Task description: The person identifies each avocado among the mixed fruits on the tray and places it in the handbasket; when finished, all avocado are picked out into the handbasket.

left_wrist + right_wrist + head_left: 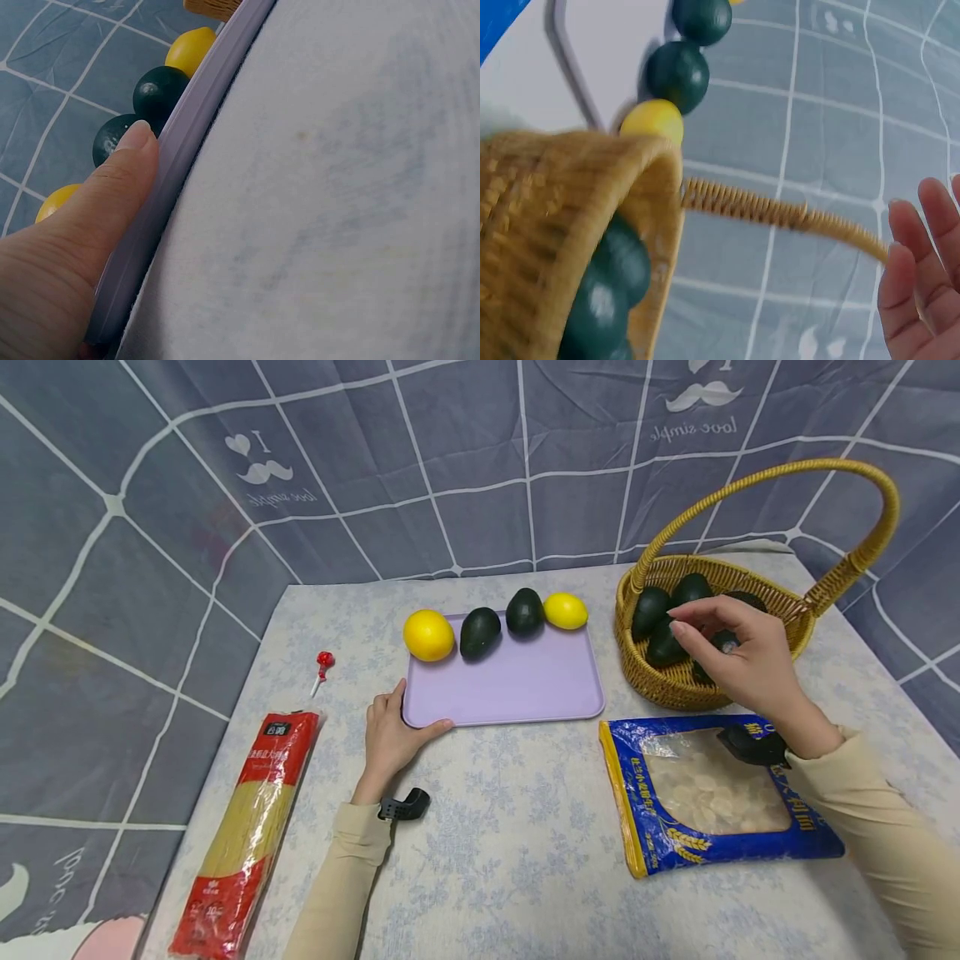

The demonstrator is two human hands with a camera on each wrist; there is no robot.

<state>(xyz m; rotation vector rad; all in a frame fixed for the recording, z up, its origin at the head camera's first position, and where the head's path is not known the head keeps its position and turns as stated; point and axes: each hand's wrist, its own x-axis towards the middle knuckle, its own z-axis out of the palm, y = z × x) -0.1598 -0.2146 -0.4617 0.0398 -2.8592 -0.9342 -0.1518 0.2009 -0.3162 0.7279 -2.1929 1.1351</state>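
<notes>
My left hand (392,733) holds the front left corner of a lilac tray (517,693), thumb along the front rim and fingers at the left side. Along the tray's back lie a large yellow fruit (429,636), two dark green avocados (480,633) and a lemon (566,611). Over the wicker basket (660,689) hovers my right hand (750,647), thumb and fingers bent apart with nothing visible between them. Several avocados (596,300) sit inside the basket, some hidden behind the hand in the head view.
A blue bag of pale pasta pieces (712,793) lies under the right forearm. On the left are a red noodle packet (247,827) and a red lollipop (323,668). The basket's tall handle (787,467) arches beyond the right hand. Grey checked cloth (480,460) hangs behind.
</notes>
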